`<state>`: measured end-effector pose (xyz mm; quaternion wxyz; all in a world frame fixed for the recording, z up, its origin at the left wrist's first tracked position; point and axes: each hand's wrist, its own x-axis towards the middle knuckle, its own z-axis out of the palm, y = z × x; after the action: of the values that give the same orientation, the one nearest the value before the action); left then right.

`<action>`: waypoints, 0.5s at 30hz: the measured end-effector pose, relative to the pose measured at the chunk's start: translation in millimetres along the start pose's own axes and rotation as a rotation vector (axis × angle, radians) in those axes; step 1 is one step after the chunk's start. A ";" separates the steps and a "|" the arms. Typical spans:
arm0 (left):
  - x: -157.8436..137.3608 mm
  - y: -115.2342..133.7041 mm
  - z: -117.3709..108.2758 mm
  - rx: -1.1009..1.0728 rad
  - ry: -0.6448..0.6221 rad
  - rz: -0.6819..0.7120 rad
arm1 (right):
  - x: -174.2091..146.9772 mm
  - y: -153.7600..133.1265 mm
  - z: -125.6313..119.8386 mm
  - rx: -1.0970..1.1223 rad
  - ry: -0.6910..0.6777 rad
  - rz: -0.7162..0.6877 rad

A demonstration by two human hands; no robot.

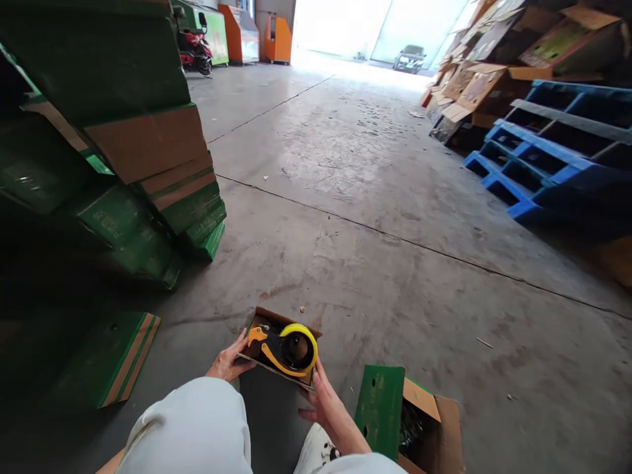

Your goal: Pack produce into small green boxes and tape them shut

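Low in the head view, a small open cardboard box is held between my two hands. Inside it lies a tape dispenser with an orange and black handle and a roll of yellow tape. My left hand grips the box's left end, fingers along its wall. My right hand presses on the right end, its fingertips beside the tape roll. The undersides of the box and some fingers are hidden.
An open green carton with dark contents stands right of my shoe. Stacked green cartons rise at left, with a flattened green carton below. Blue pallets and piled brown boxes line the right.
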<state>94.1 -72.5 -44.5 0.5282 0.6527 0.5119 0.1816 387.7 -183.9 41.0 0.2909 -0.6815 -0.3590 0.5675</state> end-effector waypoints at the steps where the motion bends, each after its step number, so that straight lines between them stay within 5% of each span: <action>1: 4.3 1.9 3.1 -0.014 0.001 0.009 | 4.2 -1.0 -6.7 0.005 0.024 0.024; 4: 14.7 3.5 6.6 -0.027 -0.009 0.043 | 11.7 -12.2 -32.3 -0.156 0.229 -0.101; 7: 19.0 -6.7 5.6 -0.008 -0.029 0.073 | 15.7 -34.7 -41.6 -0.382 0.368 -0.443; 10: 19.2 -22.3 4.9 0.003 -0.066 0.068 | 20.7 -57.8 -25.3 -0.664 0.148 -0.672; 15: 17.2 -26.9 2.8 0.010 -0.109 0.024 | 29.5 -78.0 6.4 -1.107 -0.030 -0.663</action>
<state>90.5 -61.4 -74.3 0.5496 0.6703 0.4756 0.1494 371.9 -115.1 85.8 0.0513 -0.5756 -0.7942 0.1878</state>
